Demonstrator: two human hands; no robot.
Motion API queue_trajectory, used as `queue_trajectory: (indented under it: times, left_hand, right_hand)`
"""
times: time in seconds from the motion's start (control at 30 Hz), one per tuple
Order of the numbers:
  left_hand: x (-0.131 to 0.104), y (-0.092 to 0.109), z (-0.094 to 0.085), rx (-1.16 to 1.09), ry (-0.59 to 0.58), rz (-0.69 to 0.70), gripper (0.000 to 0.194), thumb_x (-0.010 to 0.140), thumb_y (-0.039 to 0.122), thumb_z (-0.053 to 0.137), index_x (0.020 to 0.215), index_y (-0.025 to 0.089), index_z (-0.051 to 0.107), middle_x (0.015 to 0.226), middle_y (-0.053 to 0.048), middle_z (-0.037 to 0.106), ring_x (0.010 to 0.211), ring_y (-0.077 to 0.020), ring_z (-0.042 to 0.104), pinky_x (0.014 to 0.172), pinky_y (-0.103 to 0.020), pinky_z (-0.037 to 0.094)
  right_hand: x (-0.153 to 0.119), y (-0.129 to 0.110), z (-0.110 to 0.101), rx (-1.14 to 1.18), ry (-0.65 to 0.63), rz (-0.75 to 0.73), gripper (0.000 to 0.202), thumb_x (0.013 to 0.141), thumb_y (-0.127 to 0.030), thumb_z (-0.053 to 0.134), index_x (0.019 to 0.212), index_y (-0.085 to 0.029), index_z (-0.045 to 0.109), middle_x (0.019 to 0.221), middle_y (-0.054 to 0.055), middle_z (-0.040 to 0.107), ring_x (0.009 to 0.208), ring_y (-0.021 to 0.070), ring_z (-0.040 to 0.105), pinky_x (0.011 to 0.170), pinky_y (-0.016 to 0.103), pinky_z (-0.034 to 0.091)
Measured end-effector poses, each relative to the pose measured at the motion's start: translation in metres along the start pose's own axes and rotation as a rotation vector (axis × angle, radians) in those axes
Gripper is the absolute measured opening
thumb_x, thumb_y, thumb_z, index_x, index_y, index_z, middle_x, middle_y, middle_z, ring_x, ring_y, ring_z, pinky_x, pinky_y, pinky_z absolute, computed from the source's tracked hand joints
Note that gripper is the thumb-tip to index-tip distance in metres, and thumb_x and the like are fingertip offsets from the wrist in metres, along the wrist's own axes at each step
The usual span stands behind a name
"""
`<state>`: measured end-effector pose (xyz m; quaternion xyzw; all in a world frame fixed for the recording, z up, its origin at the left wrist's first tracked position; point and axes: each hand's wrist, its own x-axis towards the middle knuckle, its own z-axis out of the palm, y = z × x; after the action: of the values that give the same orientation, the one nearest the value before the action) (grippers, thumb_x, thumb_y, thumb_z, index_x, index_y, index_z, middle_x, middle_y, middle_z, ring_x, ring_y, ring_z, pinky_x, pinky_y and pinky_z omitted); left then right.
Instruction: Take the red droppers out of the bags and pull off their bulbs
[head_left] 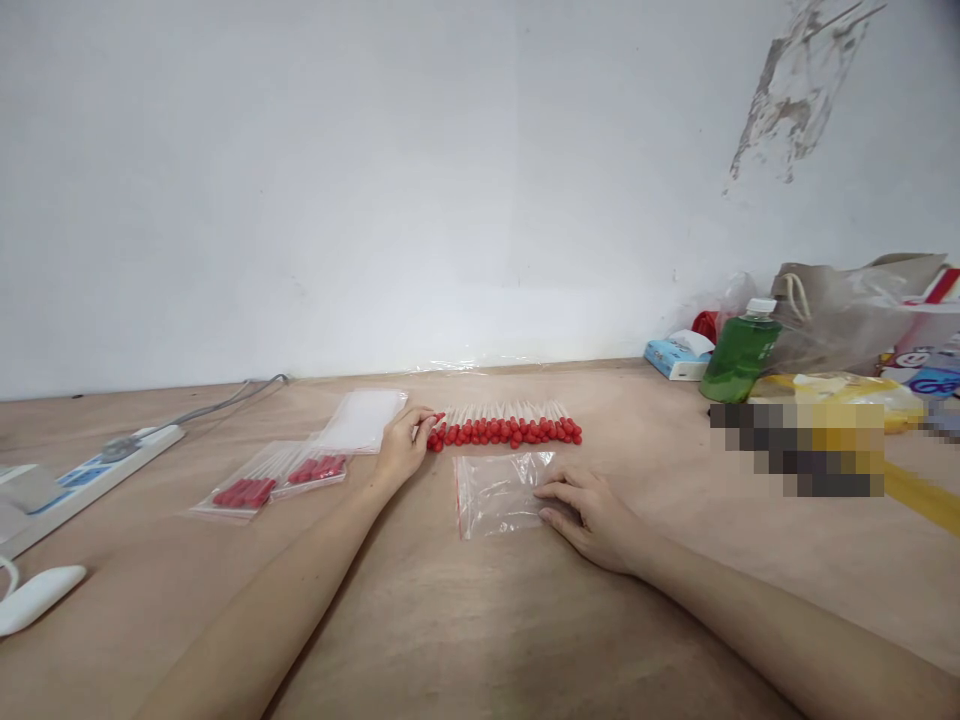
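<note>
A row of white sticks with thick red tips (514, 430) lies across the middle of the table, tips toward me. At its left end is my left hand (405, 440), fingers curled and closed around a red-tipped stick whose tip shows by the fingertips. Just in front of the row lies a flat clear zip bag (499, 495) with a red line along its left edge. My right hand (596, 515) rests at the bag's right edge, its fingers stretched out and apart, fingertips touching the plastic.
Left of my left hand lie two bags of red-tipped sticks (244, 492) and a stack of clear bags (366, 420). A power strip (90, 480) and a white plug-like object (41, 598) are farther left. At the right stand a green bottle (741, 352) and a tissue pack (679, 357).
</note>
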<state>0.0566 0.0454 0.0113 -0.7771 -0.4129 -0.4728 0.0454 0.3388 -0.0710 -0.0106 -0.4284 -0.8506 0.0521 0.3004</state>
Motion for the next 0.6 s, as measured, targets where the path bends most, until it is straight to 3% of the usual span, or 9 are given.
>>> queue_trajectory:
  times: [0.17, 0.43, 0.6]
  left_hand:
    - [0.000, -0.002, 0.000, 0.016, 0.035, 0.038, 0.018, 0.084, 0.021, 0.043, 0.087, 0.016, 0.061, 0.088, -0.006, 0.063, 0.086, -0.0158, 0.057, 0.080, -0.029, 0.045]
    - [-0.001, -0.002, 0.003, 0.045, -0.083, 0.137, 0.016, 0.082, 0.023, 0.049, 0.084, 0.018, 0.063, 0.089, -0.005, 0.062, 0.083, -0.0156, 0.058, 0.077, -0.030, 0.048]
    - [-0.009, 0.029, -0.012, 0.057, 0.048, 0.160, 0.016, 0.080, 0.023, 0.053, 0.092, 0.018, 0.062, 0.092, -0.007, 0.060, 0.092, -0.0190, 0.054, 0.086, -0.038, 0.043]
  right_hand:
    - [0.000, 0.000, 0.000, 0.004, 0.005, -0.008, 0.023, 0.080, -0.025, 0.049, 0.100, -0.022, 0.059, 0.100, 0.006, 0.057, 0.094, 0.0182, 0.052, 0.083, 0.036, 0.039]
    - [-0.001, 0.000, 0.001, -0.002, 0.011, -0.005, 0.022, 0.080, -0.024, 0.050, 0.099, -0.023, 0.059, 0.100, 0.005, 0.057, 0.095, 0.0176, 0.052, 0.083, 0.036, 0.038]
    - [-0.001, -0.004, -0.002, 0.005, 0.049, -0.024, 0.021, 0.081, -0.024, 0.048, 0.100, -0.022, 0.058, 0.100, 0.006, 0.057, 0.094, 0.0179, 0.052, 0.083, 0.037, 0.039]
